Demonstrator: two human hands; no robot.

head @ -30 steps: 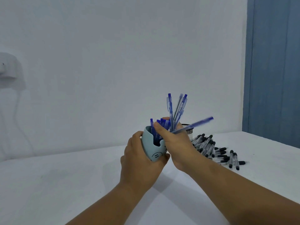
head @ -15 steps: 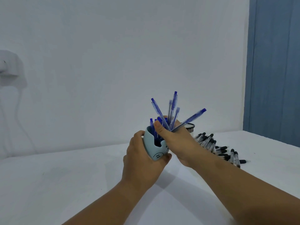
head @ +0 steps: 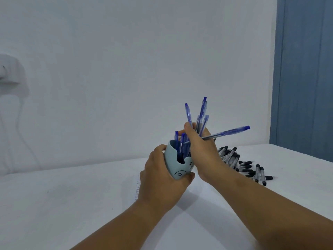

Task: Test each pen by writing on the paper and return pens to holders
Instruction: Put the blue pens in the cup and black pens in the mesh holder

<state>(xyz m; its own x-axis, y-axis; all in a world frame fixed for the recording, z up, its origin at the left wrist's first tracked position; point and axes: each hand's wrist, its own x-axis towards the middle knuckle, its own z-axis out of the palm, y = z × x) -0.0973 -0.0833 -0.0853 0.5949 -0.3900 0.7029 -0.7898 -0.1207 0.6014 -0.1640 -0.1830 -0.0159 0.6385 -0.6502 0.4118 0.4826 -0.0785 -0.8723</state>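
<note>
My left hand (head: pixel 162 181) grips a pale blue pen holder (head: pixel 173 159) with a smiling face, held tilted above the table. My right hand (head: pixel 201 150) holds a bunch of blue pens (head: pixel 202 112) above the holder's mouth; one of them (head: pixel 232 131) sticks out sideways to the right. A few more blue pens (head: pixel 180 143) stand inside the holder. A sheet of paper (head: pixel 138 186) with small written marks lies on the table, mostly hidden behind my left hand.
A heap of black-capped pens (head: pixel 241 163) lies on the white table (head: pixel 72 204) at the right, behind my right arm. A white wall stands behind, a blue door (head: pixel 304 74) at the right, and a white fixture (head: pixel 9 71) on the left wall.
My right hand has lifted the bunch of blue pens higher out of the holder. The sideways pen has swung flatter to the right. My left hand keeps the holder in about the same place.
</note>
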